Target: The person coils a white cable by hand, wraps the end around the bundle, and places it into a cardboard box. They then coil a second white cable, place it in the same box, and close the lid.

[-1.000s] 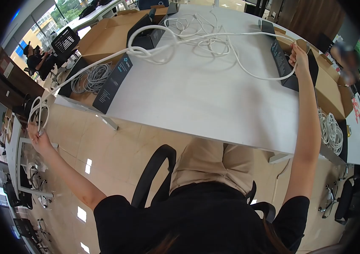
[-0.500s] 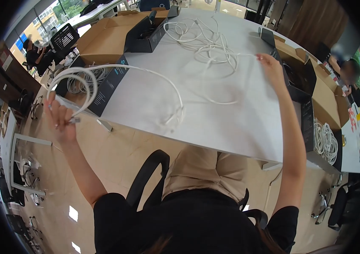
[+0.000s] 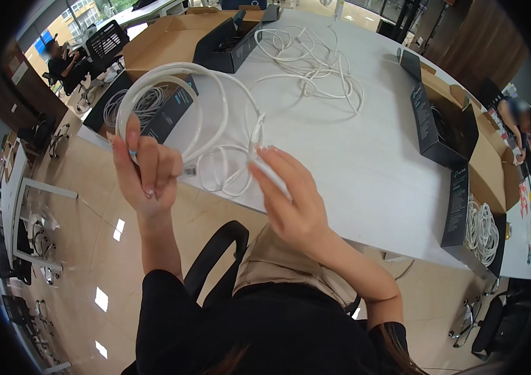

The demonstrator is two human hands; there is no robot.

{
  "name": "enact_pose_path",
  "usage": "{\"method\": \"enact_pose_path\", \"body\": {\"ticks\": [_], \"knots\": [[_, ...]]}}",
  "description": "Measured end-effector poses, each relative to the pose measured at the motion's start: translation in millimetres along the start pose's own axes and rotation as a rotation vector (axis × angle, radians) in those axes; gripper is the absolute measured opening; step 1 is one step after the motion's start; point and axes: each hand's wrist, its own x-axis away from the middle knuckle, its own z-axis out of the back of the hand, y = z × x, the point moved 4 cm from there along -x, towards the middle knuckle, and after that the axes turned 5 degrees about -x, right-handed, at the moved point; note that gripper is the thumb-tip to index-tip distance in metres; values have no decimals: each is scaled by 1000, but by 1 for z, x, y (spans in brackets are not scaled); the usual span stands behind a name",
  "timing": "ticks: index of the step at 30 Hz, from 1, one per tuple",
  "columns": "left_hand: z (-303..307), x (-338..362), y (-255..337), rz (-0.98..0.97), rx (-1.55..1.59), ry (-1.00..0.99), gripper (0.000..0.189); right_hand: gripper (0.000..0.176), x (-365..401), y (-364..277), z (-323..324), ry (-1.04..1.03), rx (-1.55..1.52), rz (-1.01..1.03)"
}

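**Cable partly coiled, the rest loose on the table**

At the far left a seated person (image 3: 62, 59) is well apart from the work. Nearer, a wound bundle of cable (image 3: 143, 103) lies in an open carton beside a black box (image 3: 168, 115) at the table's edge.

The left hand (image 3: 143, 169) is raised over the floor just off the table (image 3: 353, 156), its fingers (image 3: 153, 165) curled shut around the white cable (image 3: 172, 67). The cable stands up from the hand in a round coil of a few turns. Smaller slack loops hang between the two hands.

The right hand (image 3: 293, 200) is near the table's front edge, and its fingers (image 3: 278, 164) pinch the same cable where it leaves the coil.

By the look of it the coiling is partly done. A few turns are gathered, while a long tangled stretch (image 3: 315, 69) lies spread across the far half of the table.

Counted:
- One cable is in hand.
- Two wound bundles show, the second (image 3: 481, 225) at the far right.
- At least four black boxes show, two of them at the right (image 3: 431, 125) (image 3: 456, 206).
- Two cardboard cartons show.
- A second person (image 3: 518, 115) sits at the right.
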Motion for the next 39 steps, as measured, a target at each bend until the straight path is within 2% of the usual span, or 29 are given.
{"method": "enact_pose_path", "body": {"ticks": [2, 5, 6, 9, 10, 13, 14, 16, 19, 22, 25, 28, 31, 32, 34, 36, 39], "knots": [[-13, -1, -3, -3, 0, -49, 25, 40, 19, -17, -12, 146, 221, 242], [-30, -1, -6, 7, 13, -56, 27, 47, 15, -18, -29, 0, -159, -156], [-36, -2, -7, -3, 27, -48, 27, 58, 12, -7, -31, -6, -113, -312], [-37, -6, -6, -121, -39, -51, 29, 61, 21, 15, -33, -314, 183, -412], [-36, -8, -6, -174, -82, -56, 30, 49, 29, 23, -34, -319, 150, -351], [-32, -18, -8, -285, -306, 18, 45, 41, 46, 35, -19, -334, -196, -425], [-32, -25, -13, -294, -288, -28, 54, 37, 45, 35, -11, -310, -245, -397], [-25, -28, -26, -207, -380, 14, 49, 30, 31, 27, 11, -263, -345, -343], [-11, -28, -55, -154, -592, 29, 40, 26, 14, 16, 42, -228, -714, -498], [-19, -21, -92, -105, -610, -138, 34, 25, 3, 10, 67, -180, -1089, -631], [-23, -12, -122, 0, -610, -264, 31, 27, -6, 13, 87, -62, -1344, -559], [-29, -1, -136, 275, -904, -376, 30, 28, -15, 23, 109, 109, -1379, -404], [-35, 8, -147, 323, -822, -422, 33, 31, -23, 41, 132, 280, -1305, -341], [-35, 8, -144, 228, -911, -331, 26, 33, -24, 50, 139, 343, -1308, -351], [-31, 9, -142, 87, -982, -369, 18, 36, -24, 68, 151, 473, -1312, -375], [-35, 7, -135, -102, -1112, -358, 7, 39, -25, 77, 156, 512, -1301, -401], [-42, 9, -129, -174, -1090, -356, 10, 43, -30, 85, 159, 482, -1269, -428]]}}
